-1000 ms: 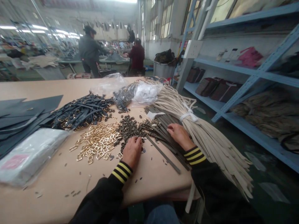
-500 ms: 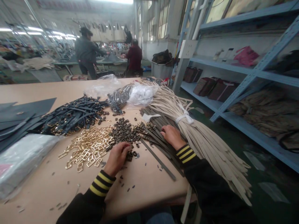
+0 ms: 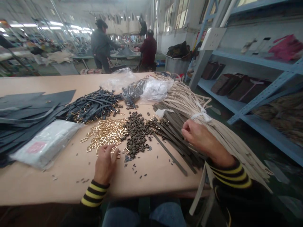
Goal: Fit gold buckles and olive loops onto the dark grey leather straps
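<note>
Gold buckles (image 3: 107, 132): loose heap on the desk (image 3: 71, 186), left of the frame's centre.
Brown loops (image 3: 137, 130): piled mid-frame, right up against the buckles.
My left hand (image 3: 105, 162): lower left of centre, fingers half bent at the heap's near edge; I cannot tell whether they pinch a buckle.
My right hand (image 3: 200, 137): right of centre, fingers curled in over the brown straps (image 3: 175, 121); whether it grips anything, I cannot tell.
</note>
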Motion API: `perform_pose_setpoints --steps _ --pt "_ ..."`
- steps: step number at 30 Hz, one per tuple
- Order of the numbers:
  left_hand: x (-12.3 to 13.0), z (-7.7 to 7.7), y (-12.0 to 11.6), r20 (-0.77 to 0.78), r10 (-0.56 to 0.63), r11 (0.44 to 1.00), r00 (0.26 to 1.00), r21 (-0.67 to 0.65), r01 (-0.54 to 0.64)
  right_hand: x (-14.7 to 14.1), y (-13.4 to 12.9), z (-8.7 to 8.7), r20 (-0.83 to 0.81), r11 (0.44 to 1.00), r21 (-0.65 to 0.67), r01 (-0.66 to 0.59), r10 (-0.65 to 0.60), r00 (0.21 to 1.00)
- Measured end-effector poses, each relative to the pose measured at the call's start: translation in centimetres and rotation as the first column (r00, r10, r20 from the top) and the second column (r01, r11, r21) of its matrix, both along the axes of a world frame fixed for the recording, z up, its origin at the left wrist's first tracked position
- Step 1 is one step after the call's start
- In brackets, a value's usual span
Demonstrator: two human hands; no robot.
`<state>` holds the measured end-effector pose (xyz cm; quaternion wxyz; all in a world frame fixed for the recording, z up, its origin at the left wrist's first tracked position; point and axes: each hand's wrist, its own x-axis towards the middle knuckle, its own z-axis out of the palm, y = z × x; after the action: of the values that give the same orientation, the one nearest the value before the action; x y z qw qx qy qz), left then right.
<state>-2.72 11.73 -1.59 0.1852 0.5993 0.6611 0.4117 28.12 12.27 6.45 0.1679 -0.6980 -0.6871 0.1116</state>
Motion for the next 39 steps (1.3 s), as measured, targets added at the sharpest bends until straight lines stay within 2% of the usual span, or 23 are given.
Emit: perform_pose_setpoints --steps 1,2,3,4,6,7,9,12,15,17,19,21,23,26,29,32,36,39 --pt "1.1 0.5 -0.7 0.083 -0.020 1.000 0.996 -0.006 0.021 -0.7 -1.5 0.1 -0.155 0.995 -0.055 -0.088 0.078 0.985" --pt "2.3 0.9 -1.4 0.223 -0.079 0.992 0.972 -0.078 0.098 -1.5 -3.1 -0.1 -0.312 0.976 -0.112 -0.189 0.146 0.939" --pt "3.4 1.4 -2.2 0.406 -0.132 0.961 0.904 -0.170 0.217 -2.5 -4.6 -0.7 -0.439 0.944 -0.172 -0.282 0.183 0.880" --pt "4.4 1.6 -2.9 0.583 -0.140 0.919 0.800 -0.225 0.324 -3.4 -6.0 -1.4 -0.537 0.904 -0.236 -0.358 0.186 0.823" --pt "5.7 1.7 -4.2 0.789 -0.061 0.906 0.612 -0.214 0.366 -4.9 -8.4 -3.2 -0.664 0.825 -0.337 -0.453 0.133 0.736" --pt "6.0 1.5 -4.8 0.838 -0.019 0.907 0.545 -0.214 0.362 -5.4 -9.4 -4.2 -0.701 0.797 -0.371 -0.476 0.096 0.707" --pt "5.8 0.8 -5.8 0.880 0.062 0.916 0.470 -0.237 0.323 -5.8 -10.8 -5.7 -0.740 0.766 -0.414 -0.492 0.032 0.672" --pt "4.4 -0.4 -7.2 0.890 0.185 0.893 0.416 -0.328 0.306 -5.3 -11.8 -7.2 -0.752 0.726 -0.456 -0.515 -0.005 0.659" --pt "3.2 -1.0 -8.8 0.887 0.271 0.875 0.374 -0.389 0.289 -5.1 -12.1 -7.9 -0.749 0.683 -0.480 -0.550 0.006 0.662" --pt "3.2 -1.2 -10.0 0.878 0.273 0.872 0.394 -0.399 0.284 -5.9 -12.2 -8.2 -0.747 0.671 -0.483 -0.562 0.019 0.664" --pt "3.8 -1.5 -11.2 0.856 0.225 0.839 0.465 -0.413 0.355 -7.3 -12.2 -8.4 -0.760 0.660 -0.477 -0.580 0.022 0.650" --pt "4.6 -1.8 -12.2 0.836 0.148 0.783 0.529 -0.426 0.454 -9.1 -12.2 -8.6 -0.796 0.656 -0.460 -0.598 -0.006 0.606" --pt "4.9 -2.2 -12.8 0.824 0.107 0.760 0.556 -0.428 0.489 -10.7 -12.1 -8.9 -0.833 0.670 -0.445 -0.593 -0.067 0.550" --pt "4.3 -2.6 -12.9 0.808 0.135 0.792 0.573 -0.435 0.428 -11.9 -12.1 -9.5 -0.835 0.689 -0.473 -0.549 -0.152 0.529" --pt "2.9 -2.6 -12.8 0.813 0.188 0.824 0.552 -0.436 0.362 -11.8 -12.2 -10.0 -0.811 0.686 -0.508 -0.521 -0.177 0.558" --pt "2.3 -2.4 -12.9 0.814 0.220 0.834 0.538 -0.443 0.330 -11.9 -12.4 -10.1 -0.823 0.674 -0.507 -0.537 -0.193 0.535" --pt "2.6 -2.6 -13.2 0.800 0.178 0.804 0.572 -0.453 0.384 -12.8 -12.7 -10.2 -0.861 0.673 -0.458 -0.581 -0.173 0.479" --pt "2.7 -2.8 -13.3 0.774 0.097 0.815 0.625 -0.422 0.396 -13.5 -12.9 -10.4 -0.903 0.700 -0.393 -0.596 -0.173 0.393"
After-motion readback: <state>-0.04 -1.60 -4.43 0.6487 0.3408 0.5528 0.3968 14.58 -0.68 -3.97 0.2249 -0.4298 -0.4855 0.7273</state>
